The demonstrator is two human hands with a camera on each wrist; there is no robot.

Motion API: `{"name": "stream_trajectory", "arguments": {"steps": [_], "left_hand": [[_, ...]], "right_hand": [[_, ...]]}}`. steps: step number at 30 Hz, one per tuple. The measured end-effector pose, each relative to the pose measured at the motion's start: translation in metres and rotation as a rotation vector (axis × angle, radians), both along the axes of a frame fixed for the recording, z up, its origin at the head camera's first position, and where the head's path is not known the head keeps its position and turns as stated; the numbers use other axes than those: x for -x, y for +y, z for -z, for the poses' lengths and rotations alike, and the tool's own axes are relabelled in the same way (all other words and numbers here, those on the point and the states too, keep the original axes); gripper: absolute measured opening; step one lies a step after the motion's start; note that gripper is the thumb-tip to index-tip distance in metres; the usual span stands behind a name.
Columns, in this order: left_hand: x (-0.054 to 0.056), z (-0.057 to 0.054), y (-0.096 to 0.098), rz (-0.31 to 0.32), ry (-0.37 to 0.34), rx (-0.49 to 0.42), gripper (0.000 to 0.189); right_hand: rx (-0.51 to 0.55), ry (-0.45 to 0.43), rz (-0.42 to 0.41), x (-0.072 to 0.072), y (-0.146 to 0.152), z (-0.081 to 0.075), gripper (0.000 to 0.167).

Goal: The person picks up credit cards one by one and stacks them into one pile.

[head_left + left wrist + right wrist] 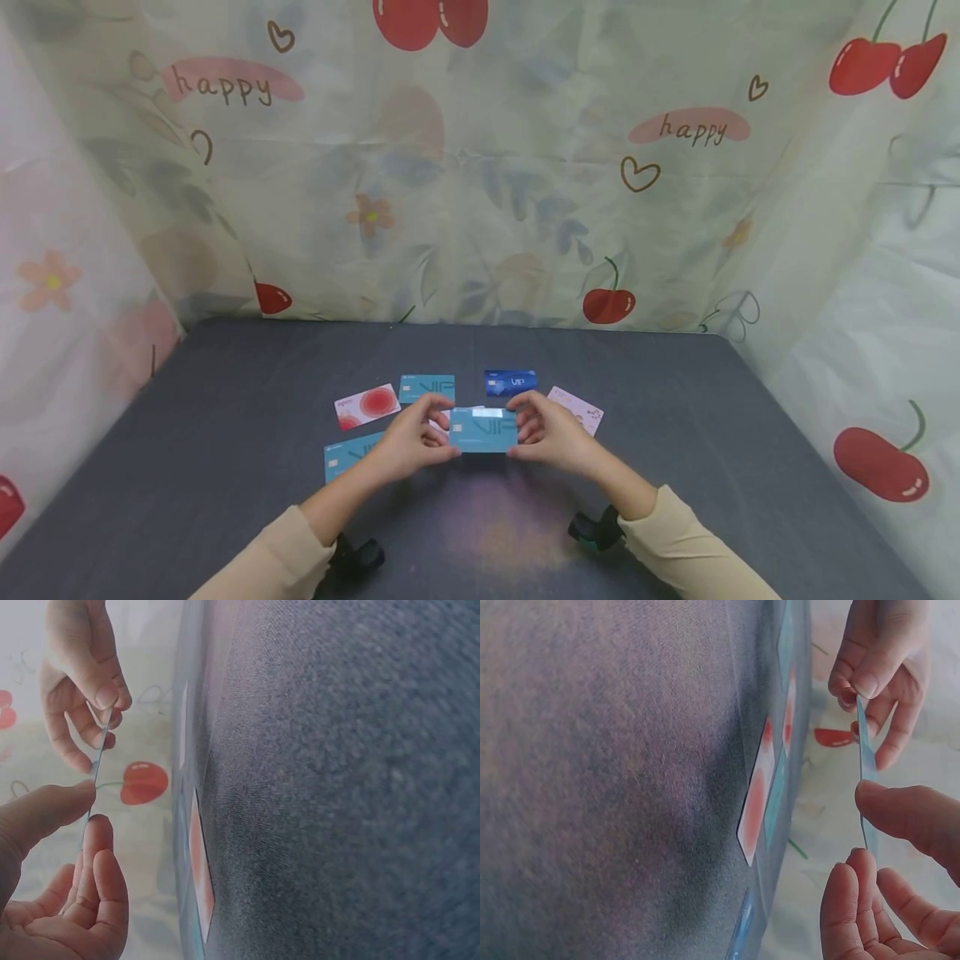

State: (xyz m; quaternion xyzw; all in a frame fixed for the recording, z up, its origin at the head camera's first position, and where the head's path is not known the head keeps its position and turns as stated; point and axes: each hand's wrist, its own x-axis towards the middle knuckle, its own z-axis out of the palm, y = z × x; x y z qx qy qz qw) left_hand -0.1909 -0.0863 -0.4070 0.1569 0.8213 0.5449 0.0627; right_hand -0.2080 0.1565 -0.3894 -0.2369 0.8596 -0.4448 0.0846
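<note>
Both hands hold a teal VIP card [483, 430] upright above the dark table, its printed face toward the head camera. The left hand [417, 431] pinches its left edge between thumb and fingers. At the opposite edge, the right hand [551, 427] grips it the same way. Seen nearly edge-on, the held teal card [866, 750] appears as a thin strip between the hands in the right wrist view. Behind it on the table lies a red-and-white card [757, 793]; in the head view that card is mostly hidden by the held one and the left fingers.
Around the hands on the dark table [247, 433] lie a white card with red circles [367, 407], a teal VIP card [427, 387], a blue VIP card [511, 382], a pink card [576, 408] and another teal card [348, 454]. A cherry-print curtain [480, 208] encloses the table.
</note>
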Motion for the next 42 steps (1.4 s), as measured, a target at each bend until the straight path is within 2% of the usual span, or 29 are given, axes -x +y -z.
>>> {"name": "stream_trajectory", "arguments": {"steps": [16,23,32,42], "left_hand": [[-0.004,0.005,-0.008,0.03,-0.019,-0.002,0.058],[-0.008,0.006,-0.013,0.074,0.045,-0.022,0.059],[-0.006,0.007,-0.014,0.046,-0.06,0.021,0.06],[-0.008,0.009,-0.014,0.036,-0.083,0.049,0.058]], "right_hand": [[0.019,-0.047,-0.034,-0.001,-0.005,0.005,0.053],[0.029,-0.055,-0.044,-0.001,-0.006,0.009,0.053],[0.022,-0.053,-0.074,-0.001,-0.008,0.012,0.052],[-0.004,-0.046,-0.068,-0.001,-0.01,0.018,0.051]]}}
